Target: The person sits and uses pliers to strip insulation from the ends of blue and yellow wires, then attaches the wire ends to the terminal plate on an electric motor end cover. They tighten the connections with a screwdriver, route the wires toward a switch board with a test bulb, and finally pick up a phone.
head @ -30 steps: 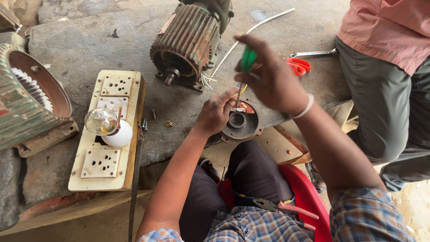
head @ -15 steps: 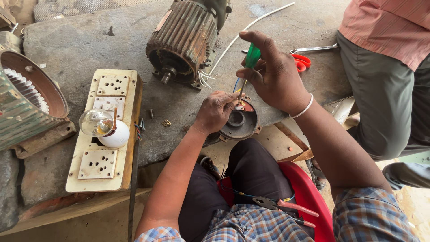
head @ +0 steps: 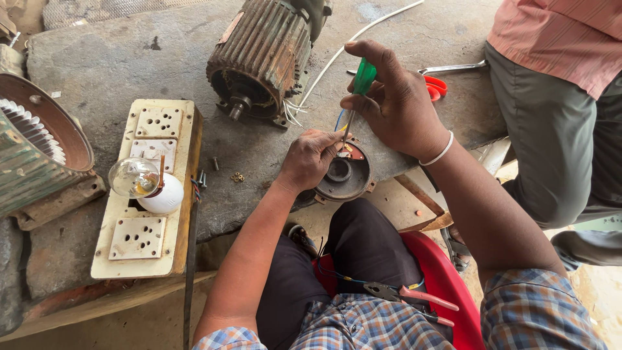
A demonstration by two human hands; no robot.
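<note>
Concrete tabletop (head: 116, 71) carries a ribbed motor (head: 265, 55); left hand (head: 311, 159) grip clamps the round end cover (head: 343, 175), right hand (head: 395, 97) grip pinches a green screwdriver (head: 361, 81).

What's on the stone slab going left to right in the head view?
Open motor housing → socket board with its light bulb → finned electric motor → left hand → round end cover → right hand holding a green screwdriver → standing person's trouser leg.

Right hand (head: 395, 104) grips green-handled screwdriver (head: 360, 87), tip down on round motor end cover (head: 343, 176). Left hand (head: 311, 159) steadies cover at slab edge. Ribbed motor (head: 265, 55) behind; socket board (head: 146, 188) with bulb (head: 134, 176) left. Pliers (head: 405, 295) on lap.
</note>
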